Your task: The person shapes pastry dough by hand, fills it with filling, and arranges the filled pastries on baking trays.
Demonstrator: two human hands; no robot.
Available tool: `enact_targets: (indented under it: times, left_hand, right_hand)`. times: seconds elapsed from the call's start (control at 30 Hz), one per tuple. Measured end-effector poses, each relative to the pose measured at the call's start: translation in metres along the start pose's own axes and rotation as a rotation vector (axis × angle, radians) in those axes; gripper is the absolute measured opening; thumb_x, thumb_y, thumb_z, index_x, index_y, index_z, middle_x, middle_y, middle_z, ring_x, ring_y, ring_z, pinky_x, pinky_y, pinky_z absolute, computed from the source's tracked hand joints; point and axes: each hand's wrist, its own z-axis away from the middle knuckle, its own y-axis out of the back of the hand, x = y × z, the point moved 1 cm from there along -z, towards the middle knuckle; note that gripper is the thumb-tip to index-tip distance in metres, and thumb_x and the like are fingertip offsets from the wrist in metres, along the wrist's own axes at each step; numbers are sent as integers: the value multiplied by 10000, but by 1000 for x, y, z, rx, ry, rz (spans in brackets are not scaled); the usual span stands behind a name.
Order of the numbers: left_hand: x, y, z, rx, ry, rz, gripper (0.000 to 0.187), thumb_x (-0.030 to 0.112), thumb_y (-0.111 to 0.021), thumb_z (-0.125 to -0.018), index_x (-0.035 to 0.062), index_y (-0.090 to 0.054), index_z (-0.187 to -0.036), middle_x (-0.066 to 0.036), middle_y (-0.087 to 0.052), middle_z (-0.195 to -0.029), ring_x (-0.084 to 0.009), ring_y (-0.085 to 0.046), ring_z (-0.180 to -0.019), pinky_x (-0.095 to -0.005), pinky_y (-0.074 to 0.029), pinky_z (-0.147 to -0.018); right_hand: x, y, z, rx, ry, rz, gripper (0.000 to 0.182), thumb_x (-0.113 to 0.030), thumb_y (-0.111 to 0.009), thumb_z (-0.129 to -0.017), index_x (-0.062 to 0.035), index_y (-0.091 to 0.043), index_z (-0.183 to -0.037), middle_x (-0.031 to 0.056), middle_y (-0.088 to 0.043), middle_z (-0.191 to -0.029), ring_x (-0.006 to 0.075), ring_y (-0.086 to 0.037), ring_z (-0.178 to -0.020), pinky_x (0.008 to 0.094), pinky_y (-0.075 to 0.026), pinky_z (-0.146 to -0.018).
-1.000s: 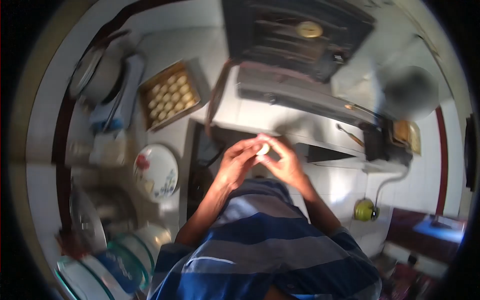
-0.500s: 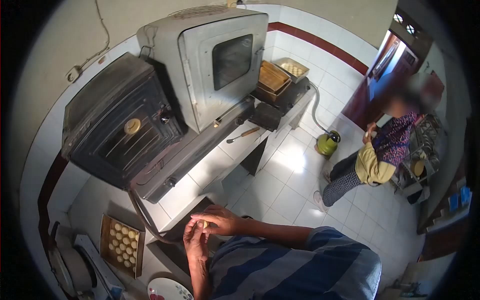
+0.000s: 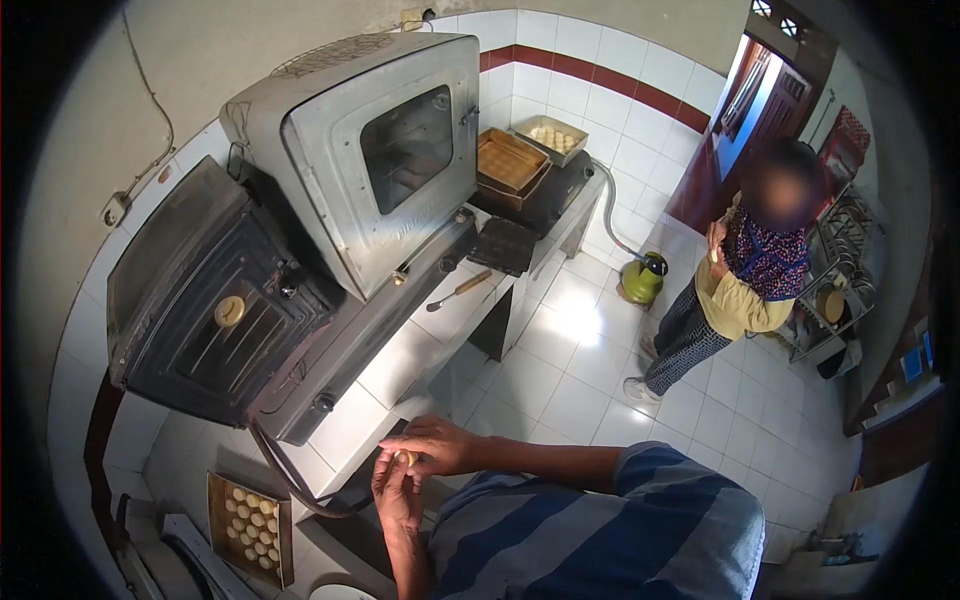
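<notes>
A small pale-yellow dough ball (image 3: 409, 457) sits between my two hands, partly covered by the fingers. Palm side up, my left hand (image 3: 398, 488) has its fingertips closed around it from below. My right hand (image 3: 440, 446) reaches in from the right, its fingers bent over the ball and touching the left fingertips. To the lower left of my hands, a rectangular metal tray (image 3: 287, 540) holds several similar round balls in rows.
A dark oven (image 3: 200, 300) and tall metal oven (image 3: 310, 180) stand on stoves. Behind them are baking pans (image 3: 515, 160) and a tray of dough pieces (image 3: 575, 140). A wooden-handled tool (image 3: 460, 290) lies on the tiled counter. A green gas cylinder (image 3: 640, 280) and a person (image 3: 745, 290) are to the right.
The view has shifted, so the ovens appear further left and lower, and the flowered plate has mostly left the frame. Both hands still hold the dough ball, with fingers slightly shifted.
</notes>
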Motion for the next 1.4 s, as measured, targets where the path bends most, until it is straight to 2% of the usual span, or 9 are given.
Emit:
enact_targets:
  times: [0.07, 0.37, 0.43, 0.7, 0.73, 0.83, 1.0, 1.27, 1.4]
  left_hand:
    - [-1, -10, -3, 67, 26, 8, 303, 100, -721, -910, 71, -613, -1192, -32, -673, -1034, -133, -667, -880, -250, -552, -755]
    - [-11, -55, -32, 21, 98, 96, 334, 95, -725, -908, 73, -606, -1219, -43, -661, -1091, -141, -656, -964, -265, -544, -805]
    - [-18, -66, -39, 37, 78, 45, 340, 101, -723, -911, 69, -601, -1226, -41, -659, -1093, -140, -654, -963, -258, -542, -798]
    - [-50, -88, -68, 9, 119, -10, 372, 132, -694, -940, 48, -562, -1278, -63, -643, -1141, -145, -639, -969, -271, -535, -830]
    - [-48, -100, -69, -86, 155, 68, 382, 131, -681, -950, 40, -544, -1295, -78, -630, -1172, -149, -632, -985, -277, -531, -859]
    - [-58, -116, -74, -148, 154, 81, 395, 136, -649, -970, 20, -512, -1323, -101, -602, -1228, -163, -619, -1039, -290, -519, -919]
    - [-81, -119, -83, -108, 136, -14, 399, 160, -610, -997, -7, -494, -1341, -108, -583, -1274, -195, -601, -1131, -299, -489, -997]
    - [-82, -122, -80, -237, 305, 108, 450, 231, -558, -1031, -39, -469, -1380, -140, -575, -1313, -220, -569, -1199, -351, -449, -1049]
    - [-75, -94, -69, -251, 177, 1, 446, 214, -577, -1016, -34, -485, -1375, -137, -584, -1311, -216, -568, -1204, -343, -447, -1048]
  right_hand:
    - [3, 12, -3, -2, 22, -12, 614, -434, -531, -934, -85, -498, -1439, 151, -654, -1169, 343, -576, -1076, 480, -397, -1015]
    - [36, 51, 3, -24, -4, 7, 595, -304, -614, -867, -87, -520, -1413, 146, -657, -1130, 318, -593, -1032, 461, -428, -973]
    - [40, 65, 5, 76, 49, 13, 603, -248, -648, -839, -88, -527, -1407, 131, -660, -1140, 309, -603, -1030, 455, -442, -959]
    - [62, 104, 26, 11, -116, -15, 605, -277, -680, -839, -109, -531, -1401, 131, -658, -1147, 302, -585, -1091, 453, -376, -1042]
    - [63, 109, 29, 24, -170, 20, 605, -297, -682, -847, -112, -530, -1402, 129, -658, -1132, 301, -578, -1101, 449, -363, -1051]
    - [79, 120, 41, 122, -143, 44, 626, -339, -712, -876, -123, -511, -1428, 60, -647, -1088, 258, -587, -1068, 414, -385, -1017]
    - [91, 135, 57, 179, -144, 76, 623, -358, -721, -880, -119, -517, -1418, 53, -654, -1079, 261, -583, -1060, 408, -394, -993]
    - [73, 137, 75, 211, -258, -34, 618, -333, -733, -880, -101, -518, -1411, 63, -657, -1086, 268, -583, -1057, 403, -405, -976]
    - [56, 117, 63, 210, -260, -63, 600, -291, -730, -884, -102, -521, -1413, 61, -660, -1099, 260, -585, -1061, 397, -411, -979]
